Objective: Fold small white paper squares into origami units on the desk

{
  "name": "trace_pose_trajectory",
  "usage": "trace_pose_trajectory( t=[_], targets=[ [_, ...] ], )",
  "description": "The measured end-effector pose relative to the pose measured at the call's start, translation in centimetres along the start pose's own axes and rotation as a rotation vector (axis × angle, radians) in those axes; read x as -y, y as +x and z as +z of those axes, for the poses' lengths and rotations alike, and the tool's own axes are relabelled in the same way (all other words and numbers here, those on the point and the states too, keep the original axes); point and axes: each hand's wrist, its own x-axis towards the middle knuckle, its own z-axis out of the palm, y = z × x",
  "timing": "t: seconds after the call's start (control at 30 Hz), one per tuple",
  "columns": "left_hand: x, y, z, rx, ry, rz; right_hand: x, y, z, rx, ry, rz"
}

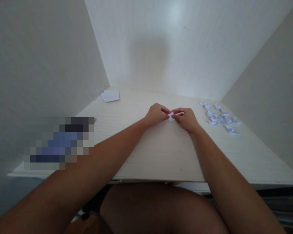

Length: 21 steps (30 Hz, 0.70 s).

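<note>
A small folded piece of white paper (pixel 171 117) lies on the pale wooden desk (pixel 161 152), pinched between both hands near the desk's middle. My left hand (pixel 156 114) has its fingers curled and closed on the paper's left side. On the paper's right side my right hand (pixel 187 119) pinches it with thumb and fingers pressed together. Most of the paper is hidden by the fingertips.
A group of several small folded white paper pieces (pixel 221 117) lies at the right of the desk. A short stack of white paper sheets (pixel 110 95) sits at the back left corner. Walls close in on three sides. A blurred patch (pixel 60 143) covers the desk's left edge.
</note>
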Motion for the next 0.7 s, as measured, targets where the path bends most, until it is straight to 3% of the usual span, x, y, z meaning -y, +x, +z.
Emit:
trace_pose_trajectory(
  t=[0.3,0.7],
  targets=[
    [-0.9,-0.3,-0.8,0.061,0.304,0.022,-0.1,0.2,0.1,0.076,-0.123,-0.094],
    [-1.1,-0.5,-0.8,0.065,0.339,-0.010,0.7,-0.2,-0.1,0.105,-0.079,-0.170]
  ],
)
